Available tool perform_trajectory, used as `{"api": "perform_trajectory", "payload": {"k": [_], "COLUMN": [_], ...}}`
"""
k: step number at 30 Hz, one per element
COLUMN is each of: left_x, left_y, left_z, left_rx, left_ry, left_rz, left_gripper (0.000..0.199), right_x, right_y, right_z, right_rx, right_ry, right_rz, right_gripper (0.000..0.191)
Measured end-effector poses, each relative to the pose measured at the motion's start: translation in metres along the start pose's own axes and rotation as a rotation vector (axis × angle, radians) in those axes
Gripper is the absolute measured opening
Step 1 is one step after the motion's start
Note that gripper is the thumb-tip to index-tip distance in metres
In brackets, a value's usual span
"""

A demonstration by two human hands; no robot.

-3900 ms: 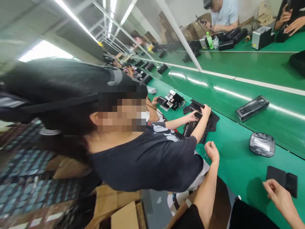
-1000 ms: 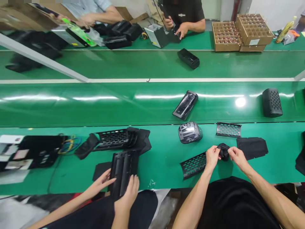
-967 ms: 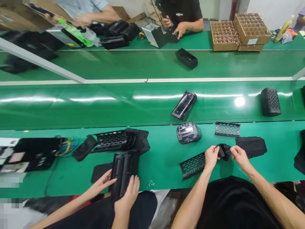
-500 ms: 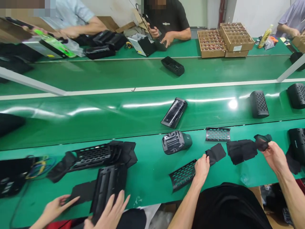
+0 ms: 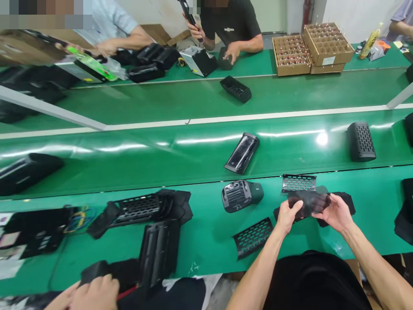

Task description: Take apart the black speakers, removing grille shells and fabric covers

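Note:
Between my two hands a thin, see-through black cloth sheet [image 5: 311, 202] is stretched out flat above the table. My left hand [image 5: 288, 216] pinches its left end, thumb on top. My right hand [image 5: 337, 214] grips the right end. Beneath it lie more black cloth pieces [image 5: 346, 202], partly covered by the sheet and hands. Just behind is a black perforated grille [image 5: 299, 183], its lower edge hidden by the sheet. Left of my left hand, a second curved grille [image 5: 253, 238] rests on the table.
A black speaker-like housing [image 5: 241, 196] stands left of the sheet. On the green belt are another housing [image 5: 242, 153] and an upright grilled unit [image 5: 362, 141]. A co-worker's hands [image 5: 95, 292] work at the lower left, near stacked grilles [image 5: 138, 209]. People sit opposite.
My right hand has moved left with the cloth and now stretches it out. My left hand has left the grille and cloth piece on the table and taken the sheet's other end.

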State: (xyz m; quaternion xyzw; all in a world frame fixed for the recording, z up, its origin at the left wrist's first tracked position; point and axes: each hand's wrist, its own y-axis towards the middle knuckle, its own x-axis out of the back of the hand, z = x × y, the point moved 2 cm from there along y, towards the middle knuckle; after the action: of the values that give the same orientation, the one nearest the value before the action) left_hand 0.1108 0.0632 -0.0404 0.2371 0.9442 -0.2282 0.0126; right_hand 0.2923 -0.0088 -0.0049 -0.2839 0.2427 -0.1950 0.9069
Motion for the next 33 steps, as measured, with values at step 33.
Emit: {"api": "perform_trajectory", "payload": {"k": [33], "left_x": [0.048], "left_y": [0.06], "left_z": [-0.032], "left_rx": [0.077], "left_ry": [0.142], "left_rz": [-0.085], "left_gripper": [0.055], "right_x": [0.018], "right_y": [0.085], "right_z": [0.057], "right_rx": [0.107], "right_ry": [-0.639], "right_rz": [-0.02], "right_gripper": [0.038]}}
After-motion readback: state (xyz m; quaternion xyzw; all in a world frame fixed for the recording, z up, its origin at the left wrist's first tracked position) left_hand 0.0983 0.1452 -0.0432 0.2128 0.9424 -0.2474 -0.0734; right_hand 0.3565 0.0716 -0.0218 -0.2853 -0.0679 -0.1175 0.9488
